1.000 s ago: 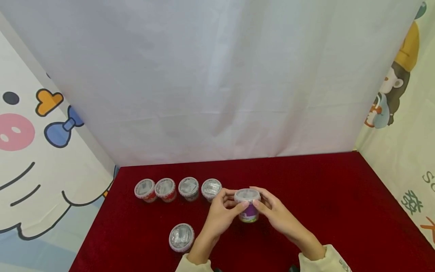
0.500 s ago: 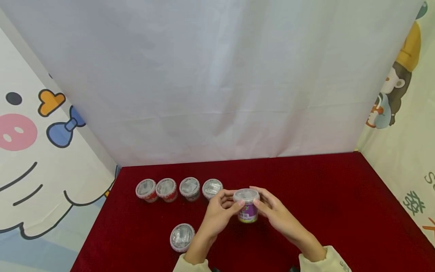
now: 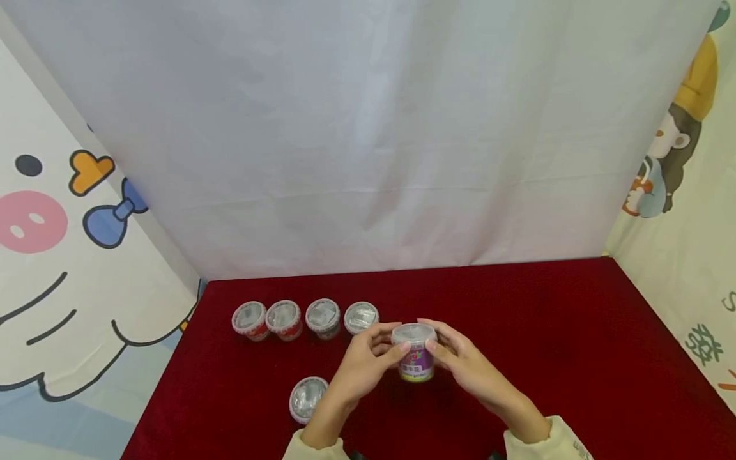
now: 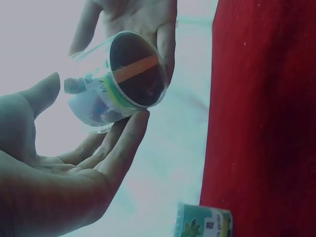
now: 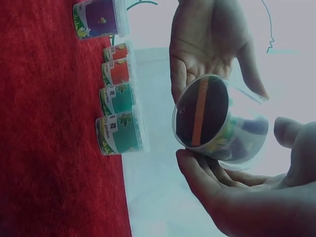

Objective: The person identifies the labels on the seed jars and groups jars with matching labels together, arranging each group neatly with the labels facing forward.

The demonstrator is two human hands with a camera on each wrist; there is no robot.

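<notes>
Both hands hold a clear lidded plastic tub [image 3: 416, 363] with a purple label, upright and raised above the red tabletop. My left hand [image 3: 363, 363] grips its left side, thumb toward me near the lid's rim and fingers behind. On the other side my right hand [image 3: 468, 364] grips it the same way. From below, the left wrist view shows the tub's base [image 4: 136, 81], dark inside with an orange strip across it. A second purple-labelled tub [image 3: 307, 397] stands by my left forearm, partly covered by it.
Along the back left of the red cloth [image 3: 552, 345] stand two red-labelled tubs [image 3: 250, 319] and two green-labelled tubs [image 5: 121, 133] in a row. A white curtain [image 3: 368, 160] hangs behind, with printed side panels [image 3: 698, 243] left and right.
The held tub has turned between the hands, so the lettering on its label now faces me. It has also come slightly lower and closer. The other tubs stay put.
</notes>
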